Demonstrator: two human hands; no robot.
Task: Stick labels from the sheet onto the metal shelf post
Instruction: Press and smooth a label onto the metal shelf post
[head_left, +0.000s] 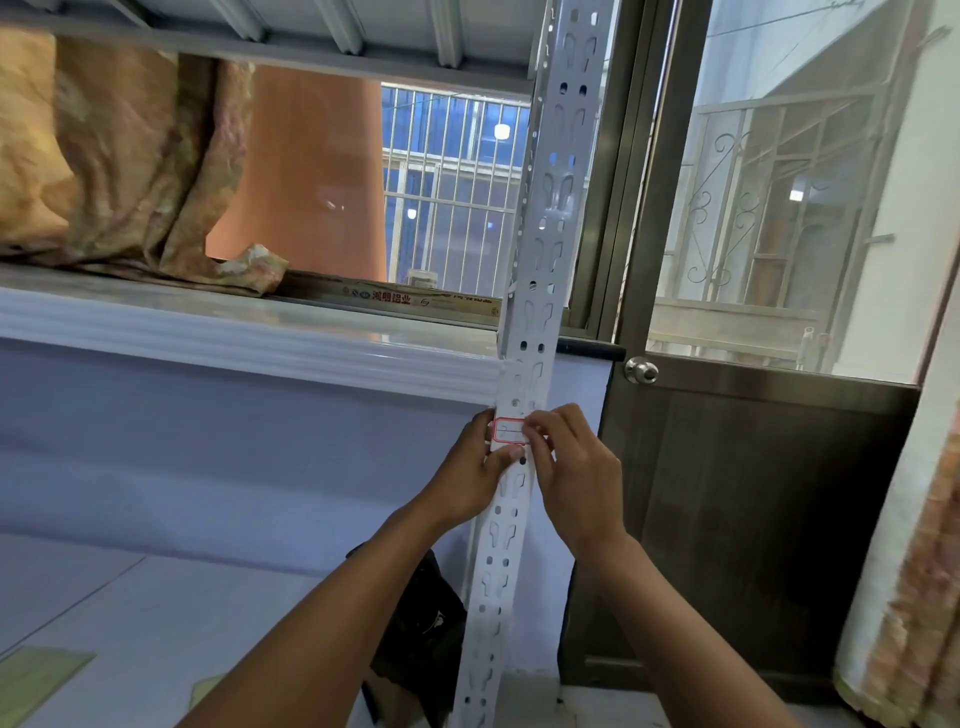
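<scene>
A white perforated metal shelf post (550, 218) runs from the top of the head view down to the floor. A small white label with a red border (508, 430) lies across the post at mid height. My left hand (475, 470) grips the post's left edge, its thumb just below the label. My right hand (571, 470) presses fingertips on the label's right end. The label sheet is not in view.
A white window sill (234, 332) with a bunched patterned curtain (119, 156) runs to the left. A dark door with a round knob (641, 371) stands right of the post. A dark bag (426, 639) lies at the post's foot.
</scene>
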